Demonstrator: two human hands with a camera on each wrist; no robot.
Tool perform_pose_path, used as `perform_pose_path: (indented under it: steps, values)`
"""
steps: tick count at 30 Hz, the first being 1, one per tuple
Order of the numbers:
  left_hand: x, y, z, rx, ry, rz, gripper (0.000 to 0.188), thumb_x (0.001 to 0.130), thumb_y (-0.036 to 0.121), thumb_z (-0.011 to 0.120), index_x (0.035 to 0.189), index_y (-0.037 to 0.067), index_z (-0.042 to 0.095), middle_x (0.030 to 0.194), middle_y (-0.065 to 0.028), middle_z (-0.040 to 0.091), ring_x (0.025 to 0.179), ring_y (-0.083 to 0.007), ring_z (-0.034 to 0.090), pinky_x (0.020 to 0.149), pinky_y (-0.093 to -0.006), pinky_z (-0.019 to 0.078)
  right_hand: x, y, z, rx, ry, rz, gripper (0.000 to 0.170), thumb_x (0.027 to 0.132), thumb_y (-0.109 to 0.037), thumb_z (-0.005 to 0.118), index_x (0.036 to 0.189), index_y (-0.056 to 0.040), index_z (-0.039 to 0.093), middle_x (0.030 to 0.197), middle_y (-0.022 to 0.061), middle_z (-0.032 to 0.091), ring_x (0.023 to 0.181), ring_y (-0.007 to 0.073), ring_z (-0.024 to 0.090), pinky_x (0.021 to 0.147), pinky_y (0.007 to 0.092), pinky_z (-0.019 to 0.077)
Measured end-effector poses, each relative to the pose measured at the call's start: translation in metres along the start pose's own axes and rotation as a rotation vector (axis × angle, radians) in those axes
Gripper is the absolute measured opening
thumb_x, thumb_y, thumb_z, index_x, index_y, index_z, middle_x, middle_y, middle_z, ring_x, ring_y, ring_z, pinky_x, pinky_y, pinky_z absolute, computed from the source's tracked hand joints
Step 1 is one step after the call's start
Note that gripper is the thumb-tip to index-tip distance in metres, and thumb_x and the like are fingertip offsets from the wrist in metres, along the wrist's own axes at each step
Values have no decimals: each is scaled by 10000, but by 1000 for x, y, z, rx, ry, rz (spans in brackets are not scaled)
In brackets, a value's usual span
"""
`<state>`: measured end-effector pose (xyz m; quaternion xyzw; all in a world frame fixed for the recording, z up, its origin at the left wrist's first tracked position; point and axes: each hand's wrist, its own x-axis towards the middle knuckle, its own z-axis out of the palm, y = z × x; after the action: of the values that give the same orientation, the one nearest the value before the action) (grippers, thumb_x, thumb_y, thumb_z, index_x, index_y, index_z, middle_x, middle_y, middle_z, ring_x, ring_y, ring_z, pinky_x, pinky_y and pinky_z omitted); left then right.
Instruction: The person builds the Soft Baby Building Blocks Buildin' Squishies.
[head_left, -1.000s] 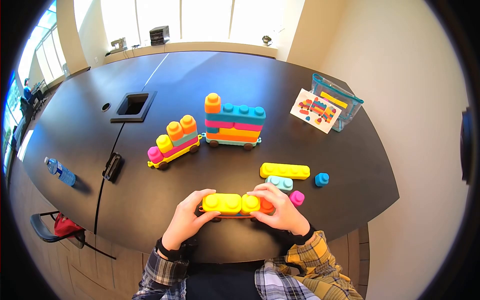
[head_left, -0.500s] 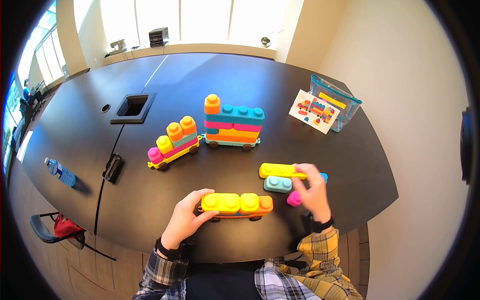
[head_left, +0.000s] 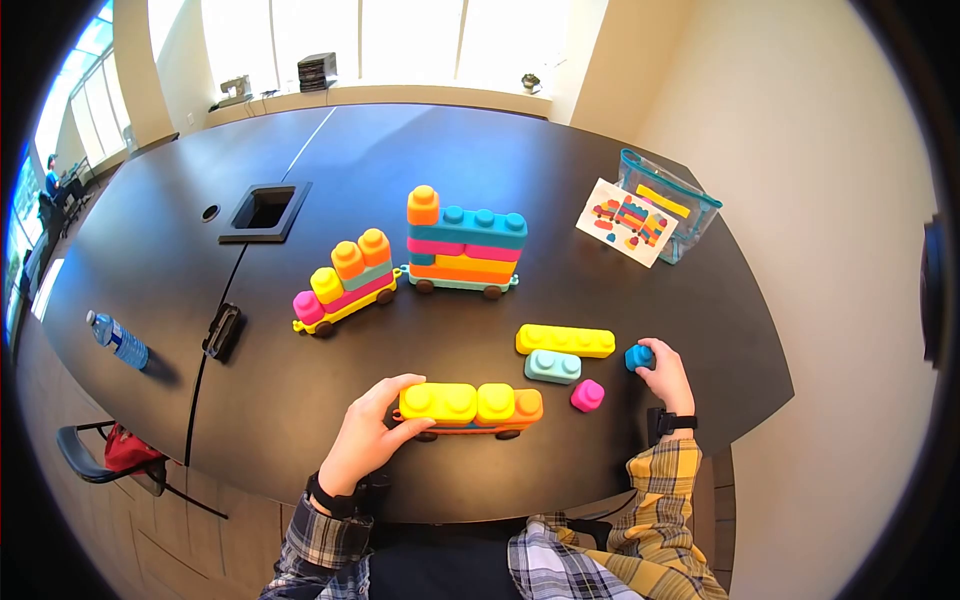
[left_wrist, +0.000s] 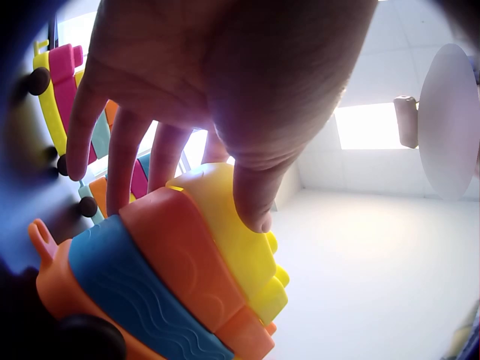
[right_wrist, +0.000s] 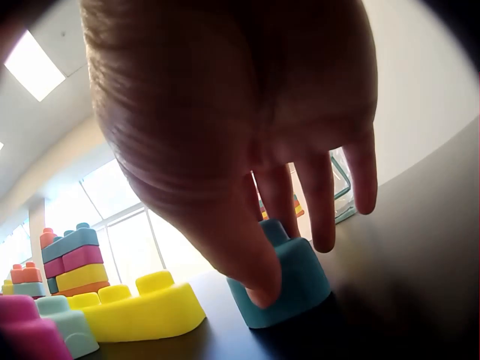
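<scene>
On the table in front of the person stands a toy train wagon with an orange base (head_left: pixel 455 428), blue and orange blocks above it and yellow blocks (head_left: pixel 440 401) on top. The left hand (head_left: pixel 362 430) grips its left end, thumb on the yellow block in the left wrist view. At the right, the right hand (head_left: pixel 668 380) pinches a small blue block (right_wrist: pixel 292 281) between thumb and fingers, low at the table. Left of that hand lie a long yellow block (head_left: pixel 566 340), a light teal block (head_left: pixel 553 366) and a small pink block (head_left: pixel 587 395).
Farther back stand a wagon on a yellow base (head_left: pixel 347 312) and a taller wagon on a light teal base (head_left: pixel 462 284), joined end to end. A picture card (head_left: pixel 627 221) leans on a clear pouch (head_left: pixel 692 215). A water bottle (head_left: pixel 118 340) lies at the left.
The right hand has left the yellow blocks on the near wagon, passed over the loose blocks to the right and taken hold of the small blue block. The left hand keeps its grip.
</scene>
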<state>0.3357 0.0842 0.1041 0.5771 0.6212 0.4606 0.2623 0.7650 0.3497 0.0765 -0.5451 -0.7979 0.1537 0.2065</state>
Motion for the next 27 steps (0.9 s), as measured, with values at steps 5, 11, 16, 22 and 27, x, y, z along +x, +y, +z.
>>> perform_pose_path:
  steps: [5,11,16,22,27]
  values:
    - [-1,0,-1,11,10,1,534,868,129,848,1353,38,644,1269,-152,719,1199,-303,685,1082,-394,515,-1,-21,-11,49,146,-33,471,763,-6,846,1205,-20,684,1206,134,704,1113,327,701,986,390,558]
    - [1,-1,1,35,23,58,524,879,182,854,1343,49,650,1242,-161,721,1151,-347,707,1000,-407,559,-27,-112,-8,904,-99,-193,464,781,-39,886,1212,-53,714,1197,60,685,1126,195,682,988,351,542]
    - [1,2,0,5,7,-3,532,866,113,846,1354,40,647,1262,-141,722,1188,-289,688,1082,-392,514,-41,-162,15,637,-219,-534,559,741,-115,954,1251,-64,733,1231,99,710,1129,246,674,988,365,540]
    - [-1,2,0,3,-1,-7,533,869,120,849,1354,38,646,1256,-139,723,1181,-283,691,1064,-387,522,-47,-169,31,555,-246,-535,547,771,-142,942,1268,-71,724,1242,98,709,1145,238,670,993,354,542]
    - [0,-3,1,30,21,59,520,881,187,855,1338,47,648,1222,-156,722,1133,-339,711,988,-402,561,-49,-165,38,567,-236,-536,544,786,-140,933,1277,-66,711,1239,94,718,1147,237,674,1010,353,535]
